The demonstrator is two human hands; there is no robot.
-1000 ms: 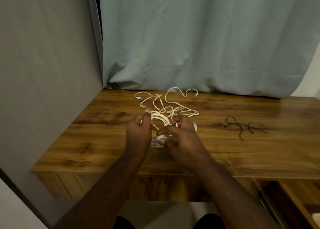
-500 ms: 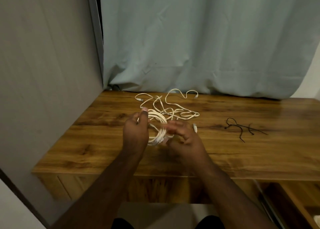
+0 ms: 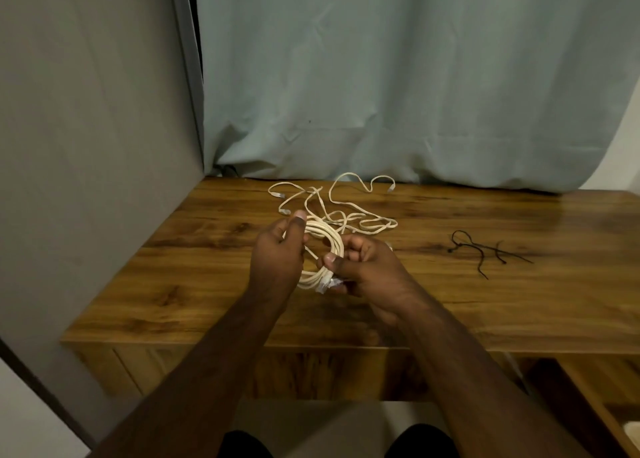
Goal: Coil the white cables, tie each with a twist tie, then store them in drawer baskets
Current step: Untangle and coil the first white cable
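I hold the coiled white cable (image 3: pixel 320 250) above the tabletop (image 3: pixel 207 284), between both hands. My left hand (image 3: pixel 277 253) grips the coil's left side, thumb up along its top. My right hand (image 3: pixel 367 267) has its fingers (image 3: pixel 356 248) curled round the coil's right side, thumb pinching beside the clear plug. Loose white cables (image 3: pixel 341 208) lie tangled just behind, and black twist ties (image 3: pixel 485 250) lie well apart to the right.
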